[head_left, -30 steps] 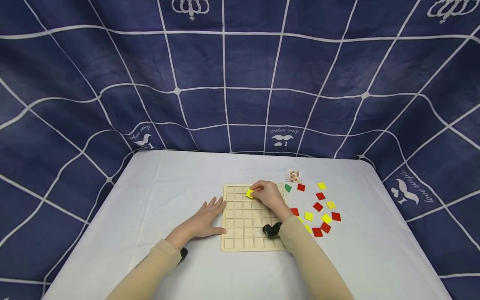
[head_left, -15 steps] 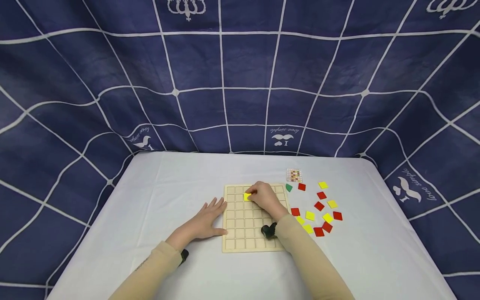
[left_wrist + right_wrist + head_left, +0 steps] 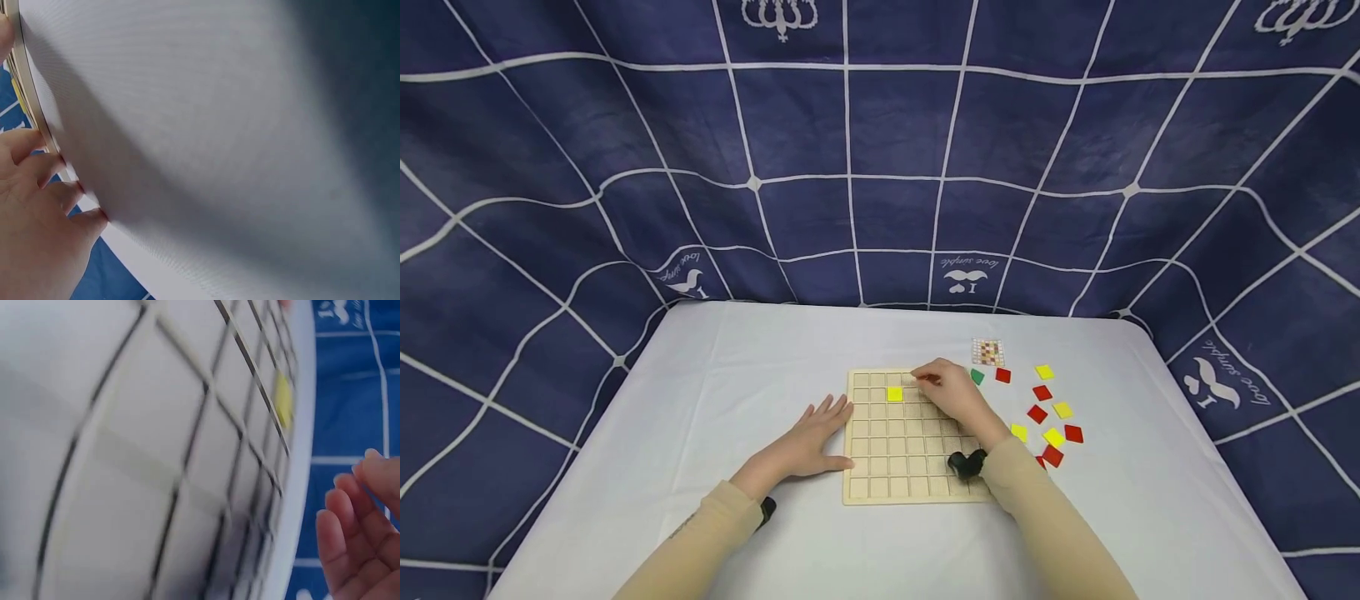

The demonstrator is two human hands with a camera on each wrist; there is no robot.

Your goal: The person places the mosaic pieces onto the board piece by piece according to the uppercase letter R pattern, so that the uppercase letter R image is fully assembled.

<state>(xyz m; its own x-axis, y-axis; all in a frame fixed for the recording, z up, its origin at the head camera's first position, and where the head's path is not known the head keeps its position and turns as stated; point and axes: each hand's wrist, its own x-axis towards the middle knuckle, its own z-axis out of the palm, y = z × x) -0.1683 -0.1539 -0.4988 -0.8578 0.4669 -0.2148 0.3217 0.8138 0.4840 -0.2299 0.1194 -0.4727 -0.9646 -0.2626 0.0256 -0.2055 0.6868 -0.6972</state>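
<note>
A pale wooden grid board (image 3: 880,467) lies on the table in the head view. One yellow square tile (image 3: 894,394) sits in a cell of its second row from the far edge. My left hand (image 3: 805,442) rests with fingers spread beside the board, fingertips and thumb at its left edge; the left wrist view shows several fingertips (image 3: 94,219) against the white cloth. Over the board's far right part is my right hand (image 3: 951,392), just right of the yellow tile. Its fingers (image 3: 350,519) are loosely bent, with nothing between them in the right wrist view.
Loose red tiles (image 3: 1037,414) and yellow tiles (image 3: 1062,410) lie scattered right of the board. A green piece (image 3: 977,377) is near its far right corner, with a small printed pattern card (image 3: 988,352) behind. A blue curtain (image 3: 895,217) hangs beyond the white table (image 3: 760,350).
The yellow tile, earlier in my right fingers, now lies let go in a cell. My right hand has moved to the right, away from it. My left hand has stayed put.
</note>
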